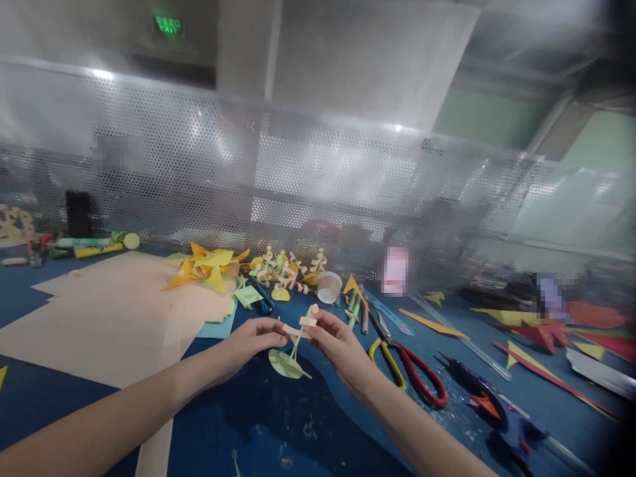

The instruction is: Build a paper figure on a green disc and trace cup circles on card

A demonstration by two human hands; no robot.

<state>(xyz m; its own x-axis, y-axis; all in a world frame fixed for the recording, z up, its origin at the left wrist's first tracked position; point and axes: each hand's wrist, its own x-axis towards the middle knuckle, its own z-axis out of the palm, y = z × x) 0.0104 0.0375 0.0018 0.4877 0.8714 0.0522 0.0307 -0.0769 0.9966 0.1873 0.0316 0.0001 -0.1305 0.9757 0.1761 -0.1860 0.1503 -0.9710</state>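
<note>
A small paper figure [296,344] is held in mid-air over the blue table, between my two hands. It has a thin pale green stem, a green leaf-shaped paper base [287,364] at the bottom and peach paper strips [307,322] near the top. My left hand [256,336] is closed, its fingertips at the left end of a peach strip. Opposite it, my right hand [335,339] pinches the upper part of the figure between thumb and fingers. The exact contact points are partly hidden by the fingertips.
Scissors [415,368] and a blue glue gun [497,407] lie right. Peach paper sheets [99,318] cover the left side. Yellow and orange paper pieces [211,265], similar small figures [283,268] and a paper cup [328,289] stand along the back, before a perforated metal screen [199,159].
</note>
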